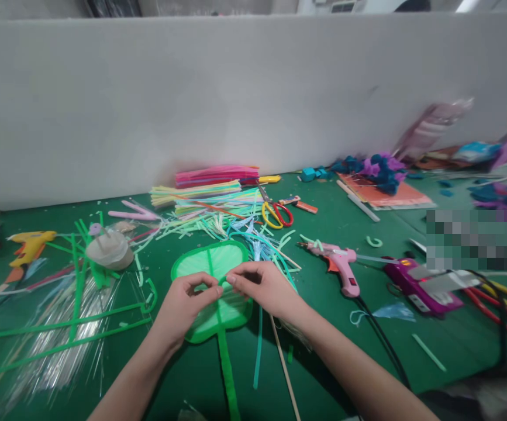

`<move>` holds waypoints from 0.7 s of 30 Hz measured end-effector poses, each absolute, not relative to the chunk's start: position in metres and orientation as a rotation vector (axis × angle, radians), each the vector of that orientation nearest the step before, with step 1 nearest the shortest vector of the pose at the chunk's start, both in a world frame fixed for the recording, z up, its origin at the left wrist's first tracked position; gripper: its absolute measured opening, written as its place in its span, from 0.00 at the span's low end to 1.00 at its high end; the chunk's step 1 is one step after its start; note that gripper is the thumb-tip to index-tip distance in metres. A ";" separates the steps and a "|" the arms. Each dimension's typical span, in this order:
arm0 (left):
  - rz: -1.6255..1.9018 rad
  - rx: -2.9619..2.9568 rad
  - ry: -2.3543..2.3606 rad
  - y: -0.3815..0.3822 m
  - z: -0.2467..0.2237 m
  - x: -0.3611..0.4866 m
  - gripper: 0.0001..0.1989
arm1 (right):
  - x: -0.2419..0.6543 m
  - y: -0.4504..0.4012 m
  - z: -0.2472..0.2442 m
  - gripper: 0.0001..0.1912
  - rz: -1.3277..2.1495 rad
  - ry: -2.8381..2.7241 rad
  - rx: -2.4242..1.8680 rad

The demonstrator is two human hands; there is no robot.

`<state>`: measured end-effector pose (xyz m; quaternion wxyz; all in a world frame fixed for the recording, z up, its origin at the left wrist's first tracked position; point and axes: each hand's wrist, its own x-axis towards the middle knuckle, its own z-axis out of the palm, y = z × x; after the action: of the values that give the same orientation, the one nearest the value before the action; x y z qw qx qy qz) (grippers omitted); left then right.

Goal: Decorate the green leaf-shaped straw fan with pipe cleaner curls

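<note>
A light green leaf-shaped piece (235, 313) with a dark green fuzzy rim and midrib lies at the centre, its green stem (227, 374) running toward the lower edge. Over its middle, my left hand (192, 304) pinches a small green bit, thumb against forefinger. From the right, my right hand (266, 286) is closed in a pinch on the same small green bit, its fingertips almost touching those of my left hand. The bit's exact shape is largely hidden by the fingers. A wooden stick (285, 365) and a teal strip (258, 351) lie just right of the leaf.
Bundled fuzzy sticks (216, 175) lie by the white partition (235, 93), with scissors (275, 215) beside them. A pink glue gun (343, 266) and purple power strip (428, 289) are at right. A yellow glue gun (29, 248), a cup (109, 250) and green frames (73, 324) are at left.
</note>
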<state>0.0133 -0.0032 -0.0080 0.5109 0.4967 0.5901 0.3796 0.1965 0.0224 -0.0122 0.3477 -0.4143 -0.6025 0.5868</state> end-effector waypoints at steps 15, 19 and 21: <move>1.235 1.027 1.490 -0.011 -0.024 0.027 0.13 | 0.196 0.020 -0.007 0.18 1.407 -1.609 -1.141; 1.207 1.036 1.470 -0.012 -0.026 0.030 0.13 | 0.196 0.020 -0.006 0.18 1.356 -1.621 -1.152; 1.159 1.070 1.456 -0.011 -0.025 0.027 0.12 | 0.199 0.022 -0.005 0.17 1.358 -1.639 -1.132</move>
<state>0.0271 -0.0112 -0.0250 0.4773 0.4383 0.5959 0.4743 0.1988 0.0215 -0.0054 0.3572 -0.4386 -0.6350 0.5261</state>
